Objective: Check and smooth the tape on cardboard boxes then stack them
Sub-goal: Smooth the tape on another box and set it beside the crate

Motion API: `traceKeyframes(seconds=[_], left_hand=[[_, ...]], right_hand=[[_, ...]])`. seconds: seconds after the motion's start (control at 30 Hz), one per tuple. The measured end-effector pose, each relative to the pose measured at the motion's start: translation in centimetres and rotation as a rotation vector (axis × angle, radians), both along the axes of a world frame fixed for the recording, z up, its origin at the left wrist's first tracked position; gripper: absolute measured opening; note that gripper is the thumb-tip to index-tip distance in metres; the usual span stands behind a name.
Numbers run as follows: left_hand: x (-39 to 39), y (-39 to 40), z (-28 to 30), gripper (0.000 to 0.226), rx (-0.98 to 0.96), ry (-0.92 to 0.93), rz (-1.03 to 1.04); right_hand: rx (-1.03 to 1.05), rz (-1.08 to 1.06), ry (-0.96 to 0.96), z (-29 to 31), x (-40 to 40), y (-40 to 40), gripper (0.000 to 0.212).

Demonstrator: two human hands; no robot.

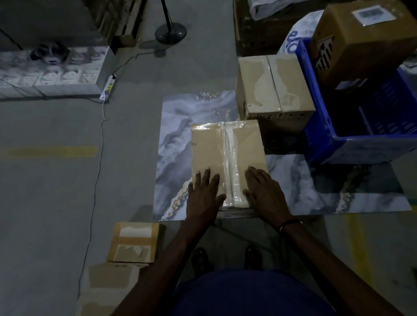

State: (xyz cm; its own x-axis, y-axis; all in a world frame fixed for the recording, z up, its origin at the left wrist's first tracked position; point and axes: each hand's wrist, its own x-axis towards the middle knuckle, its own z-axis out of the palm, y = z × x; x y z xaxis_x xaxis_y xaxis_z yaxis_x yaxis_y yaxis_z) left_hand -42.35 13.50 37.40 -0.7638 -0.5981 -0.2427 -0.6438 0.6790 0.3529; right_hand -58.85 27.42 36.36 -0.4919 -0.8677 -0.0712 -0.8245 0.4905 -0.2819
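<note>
A flat cardboard box [227, 159] lies on a marble-patterned table [176, 140], its long side running away from the person, with a strip of clear tape [232, 161] down the middle seam and more tape across its far edge. The left hand [205, 192] rests flat on the box's near left part, fingers straight and spread, just beside the tape. The right hand [264, 191] lies flat on the near right part, fingers straight, also just beside the tape; a dark band circles its wrist. Behind the box to the right stands a taller taped box [274, 91], touching a blue crate [324, 135] that holds a tilted brown box [364, 38]. Below the table's left side, more boxes [132, 242] sit stacked on the floor.
</note>
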Motion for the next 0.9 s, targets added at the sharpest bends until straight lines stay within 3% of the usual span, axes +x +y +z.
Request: traceKeyframes(seconds=[0.3,0.5,0.6,0.7,0.8,0.9], left_hand=[[-3.2,-5.1,2.0,0.093,0.065,-0.105,-0.018],[-5.0,-5.6,1.9,0.086,0.073,-0.088,-0.001],[-5.1,-5.4,1.1,0.086,0.061,-0.033,0.022],[-3.9,-5.1,0.1,0.104,0.1,0.093,0.11],[-2.9,-4.8,-0.5,0.123,0.175,0.245,0.222],[-2.6,-4.1,-0.1,0.131,0.228,0.31,0.297]], right_hand=[[0.038,0.023,0.083,0.4,-3.0,-3.5,0.052],[0.019,-0.012,0.039,-0.5,-4.0,-3.9,0.056],[-0.078,-0.079,-0.06,-0.8,-4.6,-4.1,0.052],[-0.143,-0.171,-0.168,-1.3,-4.6,-4.2,0.061],[-0.245,-0.4,-0.462,-1.3,-4.2,-3.7,0.089],[-0.304,-0.522,-0.722,-1.3,-4.1,-3.2,0.098]])
